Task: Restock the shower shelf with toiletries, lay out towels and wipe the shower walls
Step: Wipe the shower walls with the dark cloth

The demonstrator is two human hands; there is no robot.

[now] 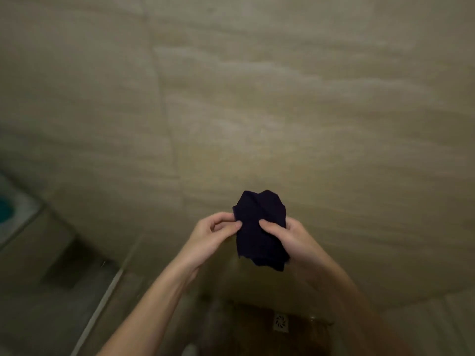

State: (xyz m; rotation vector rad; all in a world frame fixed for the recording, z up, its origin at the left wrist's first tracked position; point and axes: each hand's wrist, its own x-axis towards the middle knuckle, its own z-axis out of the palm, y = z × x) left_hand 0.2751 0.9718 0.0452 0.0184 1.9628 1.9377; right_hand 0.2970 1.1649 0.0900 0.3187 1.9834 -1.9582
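A dark navy cloth (pixel 259 214) is bunched up in front of the beige tiled shower wall (pixel 282 98). My left hand (pixel 213 232) pinches its left edge between thumb and fingers. My right hand (pixel 285 235) grips its right side, thumb across the front. The cloth hangs a short way below both hands. No shelf, toiletries or towels are in view.
A square floor drain (pixel 280 321) lies on the brown floor below my arms. A metal strip (pixel 102 304) runs diagonally at the lower left, with a dark recess (pixel 69 263) beside it. A teal and white object (pixel 7 209) shows at the left edge.
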